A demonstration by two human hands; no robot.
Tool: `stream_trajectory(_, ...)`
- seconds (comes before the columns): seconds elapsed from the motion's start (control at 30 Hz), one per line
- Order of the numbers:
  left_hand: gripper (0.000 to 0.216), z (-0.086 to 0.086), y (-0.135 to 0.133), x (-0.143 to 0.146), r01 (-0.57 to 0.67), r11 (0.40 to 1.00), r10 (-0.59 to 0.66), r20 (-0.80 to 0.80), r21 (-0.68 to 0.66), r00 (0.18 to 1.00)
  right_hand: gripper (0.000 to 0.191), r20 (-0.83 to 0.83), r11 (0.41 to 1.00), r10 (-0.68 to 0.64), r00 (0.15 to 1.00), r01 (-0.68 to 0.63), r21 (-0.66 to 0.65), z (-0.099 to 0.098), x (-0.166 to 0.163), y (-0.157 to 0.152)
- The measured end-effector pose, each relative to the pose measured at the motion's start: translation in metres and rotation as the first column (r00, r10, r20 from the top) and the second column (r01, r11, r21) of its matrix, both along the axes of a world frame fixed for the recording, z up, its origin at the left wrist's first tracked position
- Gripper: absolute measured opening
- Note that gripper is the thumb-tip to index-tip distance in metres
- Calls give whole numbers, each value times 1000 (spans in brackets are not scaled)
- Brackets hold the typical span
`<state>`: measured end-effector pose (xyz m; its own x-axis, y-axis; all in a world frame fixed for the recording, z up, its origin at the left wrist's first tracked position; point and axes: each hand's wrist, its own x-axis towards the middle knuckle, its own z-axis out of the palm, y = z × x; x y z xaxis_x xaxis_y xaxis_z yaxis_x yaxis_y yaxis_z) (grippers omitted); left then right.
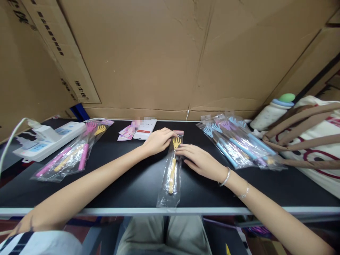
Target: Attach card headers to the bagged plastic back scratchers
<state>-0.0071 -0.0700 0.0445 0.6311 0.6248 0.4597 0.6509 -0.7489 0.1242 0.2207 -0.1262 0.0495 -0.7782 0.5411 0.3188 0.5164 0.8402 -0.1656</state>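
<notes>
In the head camera's view, a white sleeve with dark stripes (45,244) and a pair of grey-green trousers (145,232) sit closest to the lens, below the front edge of a black desk (119,187). At the desk's centre, a yellow hand-shaped scratcher (172,173) lies flat in a clear bag (178,182), its long axis running away from the wearer, claw at the far end, handle toward the lap, the bag's near end reaching the desk edge. Both hands meet at the claw end, so the handle lies on the wearer's side of the fingers. The right hand (200,161), bracelets at its wrist, is the nearer, its extended fingers lying across the neck just below the claw, thumb a little apart. The left hand (158,141) is loosely curved, fingertips at the bag's upper left beside the claw; whether either hand grips the plastic cannot be told. To the left, bagged pink and yellow scratchers (83,156) lie beside a white power strip (75,127); to the right, bagged blue and purple scratchers (227,154) lie near a white bottle (269,115). Pink cards (124,134) and a phone-like object (147,126) rest beyond the left hand, before a cardboard wall (146,63).
</notes>
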Motion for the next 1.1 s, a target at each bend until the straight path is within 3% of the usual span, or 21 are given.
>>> stream_trajectory(0.17, 35, 8, -28, -22, 227, 948, -152, -307, 225, 940, 43, 99, 976, -200, 975, 190, 107, 5, 17, 0)
stream_trajectory(0.37, 41, 12, -41, -22, 436, 831, -192, -558, 345, 808, 46, 199, 973, -232, 952, 226, 53, 8, 25, 1)
stream_trajectory(0.57, 30, 12, -40, -4, 579, 709, -305, -565, 403, 766, 45, 185, 976, -215, 959, 220, -7, 11, 27, 1)
stream_trajectory(0.67, 23, 10, -40, 0, 609, 676, -376, -516, 416, 770, 39, 214, 977, -204, 955, 214, -21, 11, 28, 0)
stream_trajectory(0.87, 17, 9, -42, -13, 617, 615, -371, -510, 491, 776, 37, 227, 978, -193, 955, 206, -35, 12, 28, -2)
stream_trajectory(0.97, 14, 12, -46, -31, 599, 610, -350, -502, 519, 791, 39, 223, 972, -210, 952, 228, -58, 11, 29, -2)
stream_trajectory(1.1, 17, 19, -55, -73, 506, 711, -302, -438, 489, 847, 43, 223, 962, -226, 948, 253, -101, 10, 32, -3)
